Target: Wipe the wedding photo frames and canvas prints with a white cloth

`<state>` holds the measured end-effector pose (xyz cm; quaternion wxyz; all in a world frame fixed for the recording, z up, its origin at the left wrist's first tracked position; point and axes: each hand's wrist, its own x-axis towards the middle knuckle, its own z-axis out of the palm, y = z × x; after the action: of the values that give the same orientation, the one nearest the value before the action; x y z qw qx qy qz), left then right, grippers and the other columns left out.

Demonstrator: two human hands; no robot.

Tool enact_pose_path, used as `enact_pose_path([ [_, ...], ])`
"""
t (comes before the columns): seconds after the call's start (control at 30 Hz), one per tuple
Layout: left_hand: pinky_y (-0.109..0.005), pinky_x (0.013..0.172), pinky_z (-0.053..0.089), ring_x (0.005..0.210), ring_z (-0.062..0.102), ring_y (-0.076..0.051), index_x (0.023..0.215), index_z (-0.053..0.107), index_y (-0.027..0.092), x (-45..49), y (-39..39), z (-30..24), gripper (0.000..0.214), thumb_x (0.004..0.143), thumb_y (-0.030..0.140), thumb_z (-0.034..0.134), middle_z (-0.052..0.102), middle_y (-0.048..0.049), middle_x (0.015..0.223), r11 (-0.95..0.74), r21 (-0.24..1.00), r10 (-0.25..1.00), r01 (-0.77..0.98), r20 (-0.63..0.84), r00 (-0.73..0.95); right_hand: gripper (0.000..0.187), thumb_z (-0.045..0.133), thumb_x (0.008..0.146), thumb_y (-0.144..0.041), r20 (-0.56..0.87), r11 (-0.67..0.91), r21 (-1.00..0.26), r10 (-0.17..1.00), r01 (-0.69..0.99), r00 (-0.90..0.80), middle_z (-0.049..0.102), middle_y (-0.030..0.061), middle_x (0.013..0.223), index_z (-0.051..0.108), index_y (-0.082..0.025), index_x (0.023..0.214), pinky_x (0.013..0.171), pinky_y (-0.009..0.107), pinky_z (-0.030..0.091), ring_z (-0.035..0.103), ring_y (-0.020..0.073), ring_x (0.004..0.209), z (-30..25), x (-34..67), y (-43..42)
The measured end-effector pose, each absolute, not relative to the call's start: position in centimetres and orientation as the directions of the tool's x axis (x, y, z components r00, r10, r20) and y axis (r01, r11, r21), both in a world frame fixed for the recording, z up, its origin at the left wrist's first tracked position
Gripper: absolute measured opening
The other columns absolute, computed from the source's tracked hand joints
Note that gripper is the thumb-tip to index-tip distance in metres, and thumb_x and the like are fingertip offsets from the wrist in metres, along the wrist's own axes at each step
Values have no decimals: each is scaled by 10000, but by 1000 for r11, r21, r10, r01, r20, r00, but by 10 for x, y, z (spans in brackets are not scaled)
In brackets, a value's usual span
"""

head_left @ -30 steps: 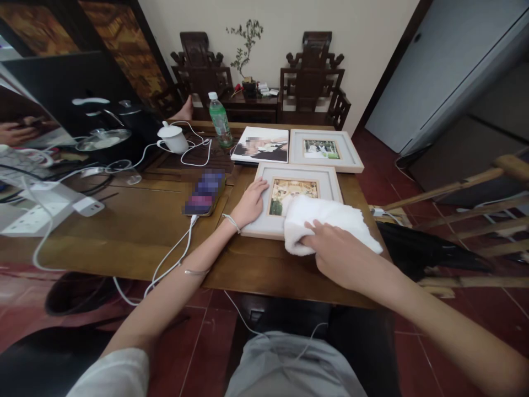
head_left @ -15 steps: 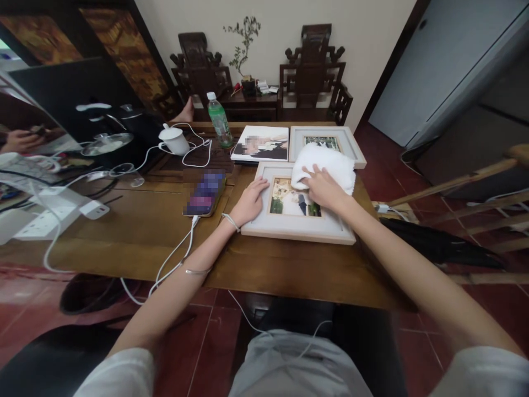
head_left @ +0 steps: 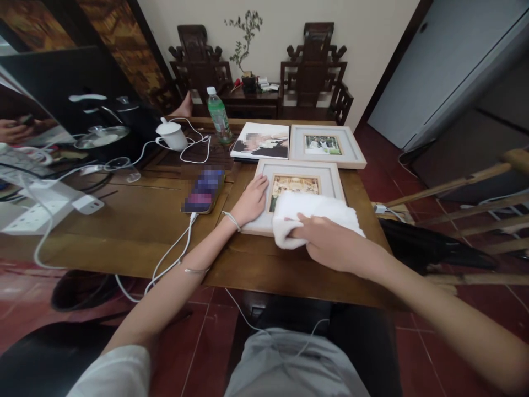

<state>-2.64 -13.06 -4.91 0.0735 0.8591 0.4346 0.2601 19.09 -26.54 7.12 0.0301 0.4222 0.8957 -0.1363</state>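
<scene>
Dark carved chairs (head_left: 316, 82) and a pale wall (head_left: 367, 49) stood far beyond the fingers in the head view, past a brown wooden tabletop (head_left: 264, 264) with a dull sheen. On it, directly under the fingers of the left hand (head_left: 249, 204), lay a flat rectangular frame (head_left: 329, 179) of pale wood, its greyish mat set around a small print (head_left: 295, 183); those fingers rested loosely along its left border, gripping nothing. To their right, the fingers of the right hand (head_left: 333, 242) were closed on a white cloth (head_left: 316, 205), thick and fuzzy, folded into a rounded lip that hid some fingertips. It overlapped the frame's near right part and reached past the near edge. Wiping the frame's face seemed to be the step in hand; another stroke would call for the left fingers to brace the border and the right ones to guide the fold flat and lightly. Beyond the right fingers lay a similar second frame (head_left: 349, 148), beside a smooth white-edged photo panel (head_left: 264, 137); left of the left fingers lay a glossy phone (head_left: 205, 190).
</scene>
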Motion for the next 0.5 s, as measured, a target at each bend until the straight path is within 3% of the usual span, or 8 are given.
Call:
enact_pose_path([
  [0.17, -507, 1223, 290, 1454, 361, -291, 1378, 515, 73, -27, -131, -48, 482, 922, 138, 372, 513, -170, 1467, -629, 328, 770, 704, 384, 509, 617, 391, 766, 24, -23, 532, -125, 842, 837, -539, 501, 128, 1490, 651, -175, 1289, 1020, 440, 419, 514, 299, 1285, 35, 197, -214],
  [0.33, -524, 1221, 289, 1453, 358, -302, 1378, 520, 87, -28, -130, -48, 484, 915, 143, 389, 517, -159, 1464, -631, 357, 771, 688, 380, 510, 591, 372, 798, 16, 161, 465, -40, 877, 885, -453, 367, 164, 1577, 588, -78, 1341, 1085, 494, 361, 377, 343, 1397, 24, 214, -140],
  [0.43, -529, 1221, 288, 1450, 363, -303, 1371, 528, 92, -28, -130, -48, 482, 913, 142, 387, 521, -162, 1458, -625, 368, 778, 688, 371, 508, 561, 386, 797, 17, 110, 504, 53, 855, 862, -506, 370, 164, 1576, 611, -49, 1306, 1098, 548, 311, 288, 386, 1432, 24, 212, -122],
  [0.5, -527, 1219, 293, 1448, 368, -302, 1367, 529, 87, -28, -130, -48, 477, 918, 144, 379, 524, -165, 1455, -624, 360, 778, 693, 371, 508, 550, 391, 793, 20, 50, 530, 86, 843, 844, -535, 401, 164, 1558, 633, -55, 1281, 1081, 566, 314, 308, 393, 1417, 24, 208, -130],
])
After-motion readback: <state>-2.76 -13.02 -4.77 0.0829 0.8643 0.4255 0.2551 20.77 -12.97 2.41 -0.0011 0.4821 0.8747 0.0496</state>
